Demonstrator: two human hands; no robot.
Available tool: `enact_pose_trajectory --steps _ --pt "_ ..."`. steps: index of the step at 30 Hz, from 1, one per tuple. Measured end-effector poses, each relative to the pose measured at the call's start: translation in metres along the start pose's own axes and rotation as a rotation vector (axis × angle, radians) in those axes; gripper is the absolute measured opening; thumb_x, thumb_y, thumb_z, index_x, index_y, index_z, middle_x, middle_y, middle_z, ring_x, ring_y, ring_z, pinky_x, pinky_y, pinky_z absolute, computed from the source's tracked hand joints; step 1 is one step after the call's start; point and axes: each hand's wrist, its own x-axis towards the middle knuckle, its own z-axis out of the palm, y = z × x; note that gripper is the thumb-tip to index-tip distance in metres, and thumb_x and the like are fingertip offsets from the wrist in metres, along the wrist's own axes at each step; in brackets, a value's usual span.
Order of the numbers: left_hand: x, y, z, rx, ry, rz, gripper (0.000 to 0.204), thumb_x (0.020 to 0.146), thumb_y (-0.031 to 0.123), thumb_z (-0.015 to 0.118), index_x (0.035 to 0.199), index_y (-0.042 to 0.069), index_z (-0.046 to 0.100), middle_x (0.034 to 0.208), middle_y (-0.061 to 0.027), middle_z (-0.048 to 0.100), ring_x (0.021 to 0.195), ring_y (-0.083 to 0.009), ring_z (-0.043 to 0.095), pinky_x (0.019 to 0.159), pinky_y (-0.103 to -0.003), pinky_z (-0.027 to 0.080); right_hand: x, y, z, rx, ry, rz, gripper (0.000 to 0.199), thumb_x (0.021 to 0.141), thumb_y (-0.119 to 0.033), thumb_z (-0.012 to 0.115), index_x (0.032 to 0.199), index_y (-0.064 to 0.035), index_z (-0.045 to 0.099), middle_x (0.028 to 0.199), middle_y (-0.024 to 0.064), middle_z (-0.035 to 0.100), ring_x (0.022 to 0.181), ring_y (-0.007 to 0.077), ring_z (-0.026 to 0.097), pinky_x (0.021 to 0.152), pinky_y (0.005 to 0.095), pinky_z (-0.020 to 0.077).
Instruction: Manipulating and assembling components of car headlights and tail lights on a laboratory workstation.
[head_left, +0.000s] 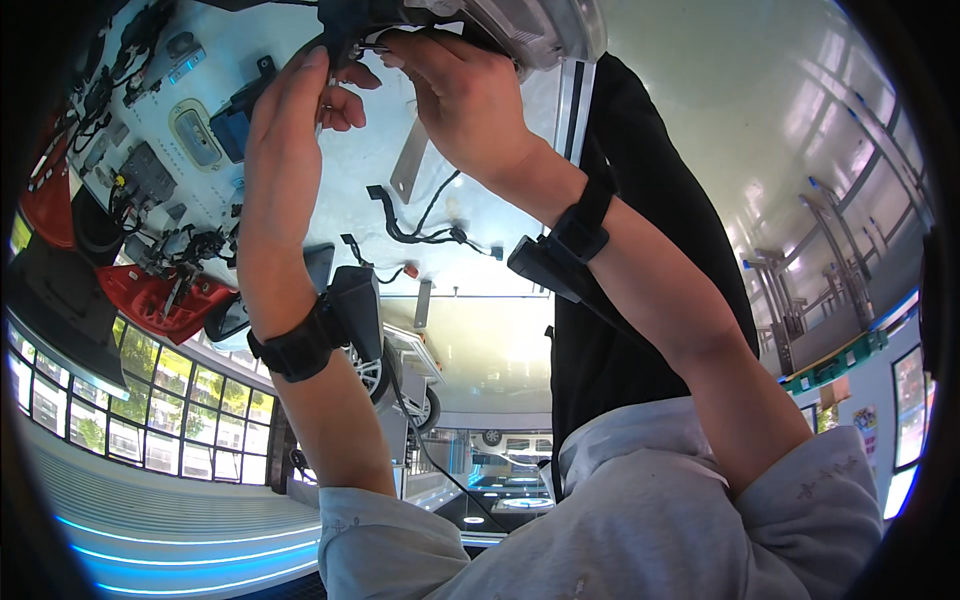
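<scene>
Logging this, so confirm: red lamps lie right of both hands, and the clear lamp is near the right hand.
Wrong side: the head view shows the red lamps left of the left hand and the right hand. The rest stands.

A big car light (545,30) and a thin silver piece (372,47).
The light has a shiny, see-through front, by the counter (370,220) edge, partly out of view. The silver piece is mostly hidden, beside a black part (345,22).

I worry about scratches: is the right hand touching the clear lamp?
Cannot tell: the head view shows the right hand close beside the clear lamp, without plain contact or gap.
</scene>
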Motion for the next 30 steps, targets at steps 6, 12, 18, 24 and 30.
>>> enact_pose_trajectory --steps 6,12,18,24,30 --pt "-0.002 0.0 0.0 -0.002 0.019 0.026 0.038 0.098 0.031 0.039 0.1 0.002 0.063 0.077 -0.0036 0.06 0.071 -0.0105 0.049 0.072 -0.026 0.038 0.001 -0.001 0.005 -0.013 0.048 0.012 0.036 0.067 0.007 0.058 0.098 -0.0099 0.067 0.072 0.0091 0.063 0.063 0.0291 0.062 0.056 0.0392 0.0504" --pt "0.0 0.0 -0.002 -0.038 -0.04 0.01 0.036 0.098 0.03 0.04 0.103 0.002 0.063 0.085 -0.0026 0.063 0.071 -0.0098 0.05 0.073 -0.025 0.039 0.002 -0.006 0.01 -0.004 0.095 0.049 0.038 0.065 0.008 0.057 0.096 -0.0102 0.068 0.072 0.0095 0.063 0.063 0.0291 0.062 0.056 0.0389 0.0506" --pt "-0.002 0.0 0.001 -0.05 0.01 0.016 0.033 0.097 0.029 0.044 0.104 0.001 0.062 0.088 -0.0031 0.064 0.073 -0.0104 0.052 0.075 -0.026 0.041 0.006 -0.023 0.004 -0.059 0.053 0.126 0.024 0.077 0.007 0.057 0.095 -0.0073 0.067 0.074 0.0092 0.067 0.062 0.0255 0.065 0.055 0.0339 0.0516" --pt "-0.002 0.003 0.002 -0.055 -0.007 -0.005 0.033 0.098 0.028 0.045 0.105 0.001 0.062 0.087 -0.004 0.064 0.073 -0.0114 0.053 0.076 -0.027 0.042 0.016 -0.046 -0.004 -0.035 -0.017 0.344 0.017 0.08 0.001 0.055 0.088 -0.0039 0.069 0.064 0.011 0.064 0.053 0.0259 0.063 0.053 0.033 0.0505" --pt "-0.006 0.004 0.002 -0.002 0.025 0.002 0.028 0.097 0.023 0.048 0.108 0.001 0.062 0.086 -0.0035 0.063 0.075 -0.0104 0.052 0.074 -0.026 0.042 0.028 -0.058 -0.011 0.06 -0.101 0.536 0.013 0.075 -0.004 0.059 0.081 -0.0002 0.07 0.064 0.0153 0.065 0.055 0.0289 0.063 0.056 0.0342 0.0517"
